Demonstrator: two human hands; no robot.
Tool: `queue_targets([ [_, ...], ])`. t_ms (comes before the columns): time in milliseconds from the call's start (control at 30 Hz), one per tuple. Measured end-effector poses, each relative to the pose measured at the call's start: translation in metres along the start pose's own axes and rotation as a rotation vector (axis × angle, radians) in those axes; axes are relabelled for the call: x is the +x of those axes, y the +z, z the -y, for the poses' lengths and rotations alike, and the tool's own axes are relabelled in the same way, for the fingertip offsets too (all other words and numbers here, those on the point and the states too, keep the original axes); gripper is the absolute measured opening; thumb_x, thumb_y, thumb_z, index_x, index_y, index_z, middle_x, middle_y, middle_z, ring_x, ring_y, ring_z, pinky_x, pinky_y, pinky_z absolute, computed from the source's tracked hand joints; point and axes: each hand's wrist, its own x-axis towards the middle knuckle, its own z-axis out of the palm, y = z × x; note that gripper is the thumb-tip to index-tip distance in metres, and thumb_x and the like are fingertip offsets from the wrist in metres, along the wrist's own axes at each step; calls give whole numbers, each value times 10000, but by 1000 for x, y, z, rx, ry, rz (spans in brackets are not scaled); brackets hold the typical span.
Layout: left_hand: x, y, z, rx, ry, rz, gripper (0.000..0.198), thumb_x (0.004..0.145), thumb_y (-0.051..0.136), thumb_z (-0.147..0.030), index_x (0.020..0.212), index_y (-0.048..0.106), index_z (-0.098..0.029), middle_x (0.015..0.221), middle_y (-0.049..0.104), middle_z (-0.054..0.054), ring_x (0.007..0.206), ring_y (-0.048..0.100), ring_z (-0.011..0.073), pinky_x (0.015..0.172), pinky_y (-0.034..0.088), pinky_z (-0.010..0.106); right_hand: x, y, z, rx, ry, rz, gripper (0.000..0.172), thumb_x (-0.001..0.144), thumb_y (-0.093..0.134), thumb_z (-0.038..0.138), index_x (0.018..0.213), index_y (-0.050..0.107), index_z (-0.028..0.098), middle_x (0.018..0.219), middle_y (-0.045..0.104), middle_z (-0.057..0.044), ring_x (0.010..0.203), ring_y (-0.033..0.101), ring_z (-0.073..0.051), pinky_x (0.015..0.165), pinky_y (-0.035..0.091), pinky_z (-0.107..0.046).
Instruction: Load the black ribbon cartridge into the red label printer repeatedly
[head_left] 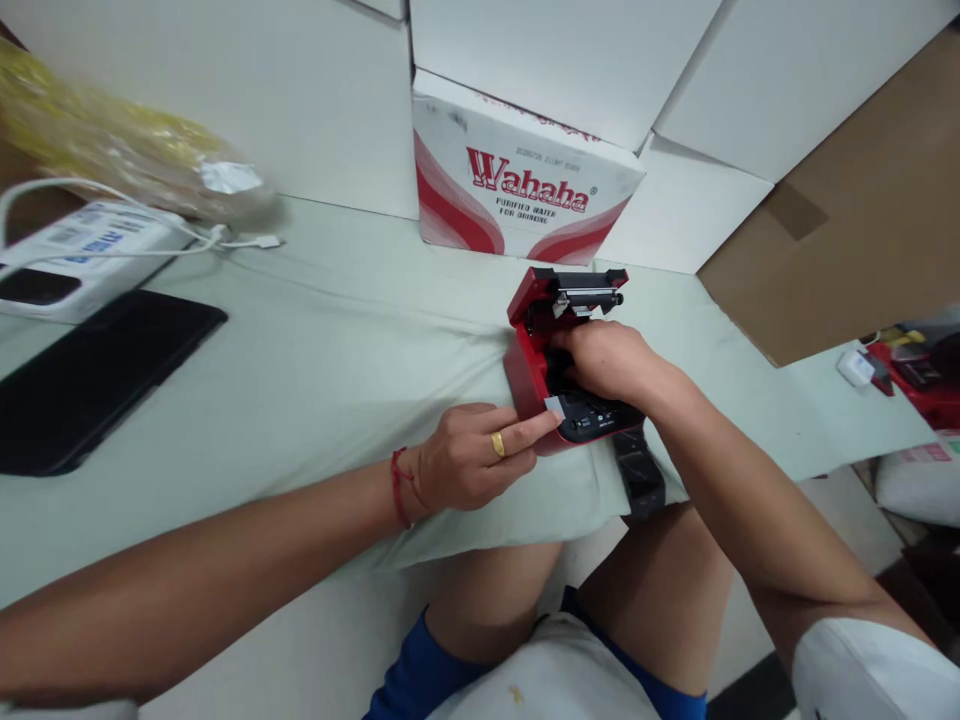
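Observation:
A small red and black printer [534, 372] stands near the table's front edge with its lid [574, 287] raised. My right hand [607, 362] reaches down into its open compartment, fingers curled and hidden inside. My left hand [469, 458] rests against the printer's left front corner, fingers bent, one fingertip pressing the grey corner tab. A gold ring and a red wrist string show on that hand. What lies inside the compartment is hidden.
A Wahaha water carton [517, 185] and white boxes [225, 90] line the back. At left lie a black tablet [90, 375], a white device with cable [82, 250] and a plastic bag [112, 140]. A brown cardboard sheet [847, 210] leans at right.

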Motion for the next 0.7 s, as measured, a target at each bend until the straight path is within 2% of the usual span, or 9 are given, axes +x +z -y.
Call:
queue_targets([
  [67, 1, 0, -1, -30, -38, 2, 182, 919, 496, -38, 848, 610, -162, 1114, 801, 102, 528, 516, 102, 493, 417, 309, -19, -9, -8, 31, -13, -37, 420, 845, 667, 166, 1249, 729, 264, 1133, 788, -86, 928, 726, -271, 709, 499, -327],
  [167, 1, 0, -2, -92, -140, 25, 264, 939, 483, -60, 1107, 656, -169, 844, 781, 13, 493, 523, 89, 500, 418, 279, -66, -34, -40, 218, -108, -177, 401, 915, 667, 278, 1315, 699, 269, 1093, 786, -47, 861, 718, -215, 759, 532, -338],
  [233, 0, 0, -2, -120, -194, 38, 335, 954, 474, -83, 1239, 626, -176, 675, 700, -38, 472, 519, 95, 502, 420, 268, -99, -51, -75, 339, -141, -161, 488, 962, 609, 528, 1371, 675, 269, 890, 775, -16, 642, 658, -152, 650, 516, -340],
  [267, 0, 0, -2, -124, -195, 43, 357, 958, 467, -88, 1274, 609, -174, 648, 680, -44, 467, 520, 99, 504, 424, 269, -113, -56, -93, 370, -118, -130, 585, 946, 571, 650, 1359, 690, 253, 808, 756, -13, 590, 634, -140, 594, 488, -336],
  [333, -1, 0, -2, -116, -177, 58, 373, 965, 448, -91, 1300, 589, -176, 660, 692, -32, 468, 527, 106, 508, 430, 274, -130, -57, -125, 411, -47, -49, 659, 892, 586, 732, 1315, 726, 247, 839, 771, -39, 629, 666, -165, 579, 497, -344],
  [433, -1, -1, -2, -101, -166, 90, 381, 971, 431, -91, 1311, 575, -185, 675, 710, -21, 481, 549, 114, 516, 447, 276, -129, -34, -148, 460, -21, 175, 471, 897, 662, 572, 1212, 773, 240, 991, 804, -69, 799, 734, -217, 663, 562, -349],
  [533, 1, -2, 0, -85, -165, 89, 401, 963, 447, -77, 1336, 555, -178, 675, 712, -29, 481, 545, 116, 513, 452, 275, -109, 5, -145, 447, -13, 341, 280, 838, 707, 333, 1090, 801, 253, 969, 813, -28, 829, 741, -208, 713, 572, -306],
  [600, 2, -2, 1, -81, -132, 77, 403, 949, 457, -61, 1321, 564, -172, 766, 757, -3, 493, 548, 113, 510, 450, 278, -97, 27, -140, 429, 26, 323, 293, 797, 712, 266, 1077, 797, 259, 984, 814, -13, 841, 737, -198, 731, 563, -284],
  [700, 3, -3, 1, -76, -98, 75, 386, 932, 462, -39, 1275, 582, -170, 929, 799, 40, 513, 551, 106, 522, 458, 279, -95, 43, -148, 395, 131, 174, 327, 871, 640, 316, 1166, 758, 240, 1123, 794, -42, 923, 726, -200, 800, 548, -293],
])
